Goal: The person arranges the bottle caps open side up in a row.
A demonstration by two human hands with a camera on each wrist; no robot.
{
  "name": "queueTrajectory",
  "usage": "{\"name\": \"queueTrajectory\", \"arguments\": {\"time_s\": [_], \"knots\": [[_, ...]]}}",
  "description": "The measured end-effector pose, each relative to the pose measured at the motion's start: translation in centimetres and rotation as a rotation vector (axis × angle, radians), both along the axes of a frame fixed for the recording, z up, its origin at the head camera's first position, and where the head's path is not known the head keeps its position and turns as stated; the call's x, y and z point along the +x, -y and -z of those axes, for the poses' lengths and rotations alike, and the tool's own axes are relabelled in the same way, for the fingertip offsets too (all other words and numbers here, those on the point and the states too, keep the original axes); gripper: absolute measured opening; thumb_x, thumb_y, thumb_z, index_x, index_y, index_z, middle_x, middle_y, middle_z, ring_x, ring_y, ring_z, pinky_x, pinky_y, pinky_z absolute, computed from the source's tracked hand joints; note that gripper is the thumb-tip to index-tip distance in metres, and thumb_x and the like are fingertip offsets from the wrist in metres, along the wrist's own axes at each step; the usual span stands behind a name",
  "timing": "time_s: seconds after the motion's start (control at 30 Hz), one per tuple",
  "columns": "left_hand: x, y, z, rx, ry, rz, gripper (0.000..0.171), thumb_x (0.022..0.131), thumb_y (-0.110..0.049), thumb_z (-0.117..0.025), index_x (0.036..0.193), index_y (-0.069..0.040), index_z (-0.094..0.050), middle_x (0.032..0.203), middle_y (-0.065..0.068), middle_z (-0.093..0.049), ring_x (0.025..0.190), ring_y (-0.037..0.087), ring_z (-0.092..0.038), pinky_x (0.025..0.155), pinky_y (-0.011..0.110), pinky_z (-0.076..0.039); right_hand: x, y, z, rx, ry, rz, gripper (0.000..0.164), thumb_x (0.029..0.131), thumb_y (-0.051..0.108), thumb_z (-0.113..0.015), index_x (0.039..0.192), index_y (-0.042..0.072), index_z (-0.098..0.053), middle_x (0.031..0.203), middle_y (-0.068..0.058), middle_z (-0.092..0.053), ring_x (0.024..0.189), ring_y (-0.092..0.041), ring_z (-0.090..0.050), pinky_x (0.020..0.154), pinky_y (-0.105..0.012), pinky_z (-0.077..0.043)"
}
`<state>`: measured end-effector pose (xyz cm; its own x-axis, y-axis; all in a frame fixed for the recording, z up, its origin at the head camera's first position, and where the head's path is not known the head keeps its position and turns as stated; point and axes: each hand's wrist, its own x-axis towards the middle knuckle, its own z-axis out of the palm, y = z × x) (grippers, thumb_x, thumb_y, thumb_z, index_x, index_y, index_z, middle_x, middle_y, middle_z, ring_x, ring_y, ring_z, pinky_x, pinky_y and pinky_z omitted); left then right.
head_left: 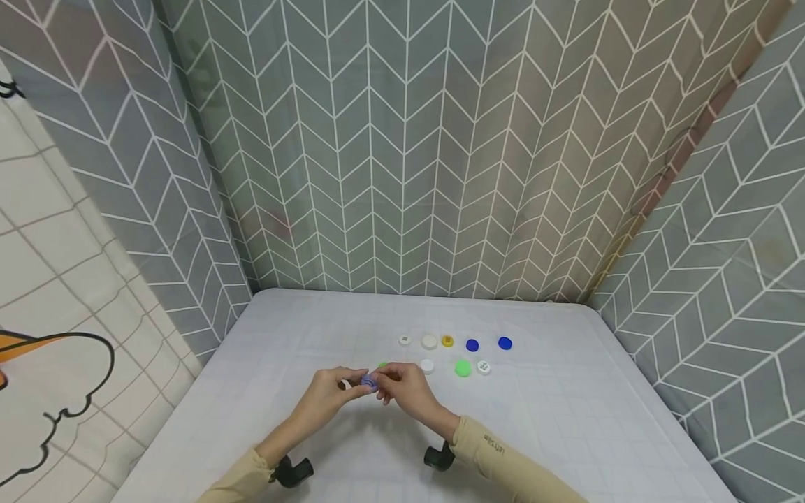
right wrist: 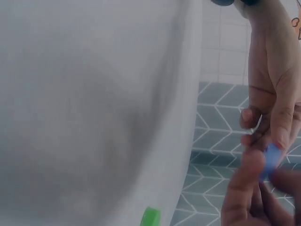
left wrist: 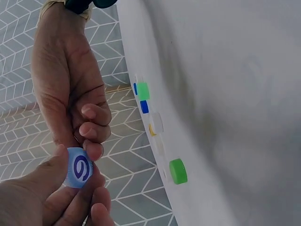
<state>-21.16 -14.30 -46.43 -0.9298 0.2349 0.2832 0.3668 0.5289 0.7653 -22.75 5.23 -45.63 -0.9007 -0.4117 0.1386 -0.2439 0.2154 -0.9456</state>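
Note:
Both hands meet above the white table over one light blue bottle cap [left wrist: 79,168], whose top bears a dark purple curved mark. My left hand [head_left: 323,395] pinches the cap between thumb and fingers from the left. From the opposite side, my right hand [head_left: 411,391] pinches the cap's edge with thumb and fingertips. In the right wrist view the cap [right wrist: 271,160] is blurred and partly covered by fingers. Just behind the right hand, a green cap [left wrist: 178,171] lies on the table, mostly hidden in the head view.
Beyond the hands, several caps lie on the table [head_left: 566,419]: a yellow one [head_left: 447,341], two dark blue ones [head_left: 472,345], a bright green one [head_left: 462,368] and several white ones [head_left: 427,366]. Patterned curtains [head_left: 402,175] surround the table's back and sides.

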Motion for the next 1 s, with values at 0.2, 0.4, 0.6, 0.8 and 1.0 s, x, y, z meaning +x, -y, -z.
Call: {"name": "queueTrajectory", "arguments": {"time_s": [0.2,0.4,0.6,0.8,1.0], "knots": [[-0.4,0.8,0.2,-0.012,0.035,0.040,0.036,0.080,-0.036,-0.075,0.106,-0.011,-0.075,0.104,0.001,-0.074,0.083,0.005,-0.065,0.070,0.021,-0.051,-0.7,-0.3,1.3,0.083,-0.055,-0.080,0.026,0.092,0.014,-0.065,0.115,0.004,-0.068,0.097,-0.009,-0.073,0.076,-0.016,-0.069,0.070,-0.037,-0.058],[-0.9,1.4,0.1,-0.044,0.047,0.095,0.035,0.081,-0.035,-0.075,0.107,-0.012,-0.075,0.101,-0.002,-0.075,0.082,0.001,-0.063,0.071,0.021,-0.051,-1.3,-0.6,1.5,0.131,-0.135,-0.130,0.032,0.088,0.018,-0.070,0.117,0.006,-0.068,0.099,-0.004,-0.073,0.083,-0.005,-0.066,0.072,-0.021,-0.056],[-1.4,1.9,0.1,-0.087,0.069,0.143,0.038,0.082,-0.030,-0.075,0.111,-0.006,-0.072,0.095,-0.002,-0.074,0.078,0.001,-0.059,0.066,0.021,-0.049,-1.6,-0.3,1.7,0.219,-0.247,-0.131,0.027,0.087,0.022,-0.072,0.111,0.010,-0.070,0.097,0.001,-0.073,0.080,-0.002,-0.064,0.072,-0.020,-0.054],[-1.9,2.5,0.8,-0.158,0.116,0.223,0.033,0.084,-0.021,-0.074,0.113,-0.005,-0.071,0.091,-0.004,-0.073,0.076,0.001,-0.058,0.063,0.020,-0.048,-1.6,0.1,2.3,0.318,-0.332,-0.152,0.023,0.085,0.017,-0.074,0.106,0.009,-0.072,0.094,0.001,-0.072,0.074,0.002,-0.059,0.067,-0.018,-0.052],[-2.5,2.8,1.1,-0.239,0.152,0.301,0.026,0.084,-0.023,-0.074,0.105,-0.008,-0.074,0.094,-0.005,-0.074,0.081,0.003,-0.061,0.069,0.022,-0.049,-1.7,0.5,2.8,0.419,-0.402,-0.210,0.022,0.086,0.024,-0.074,0.103,0.010,-0.073,0.092,0.004,-0.072,0.073,0.000,-0.060,0.064,-0.010,-0.047]]}}
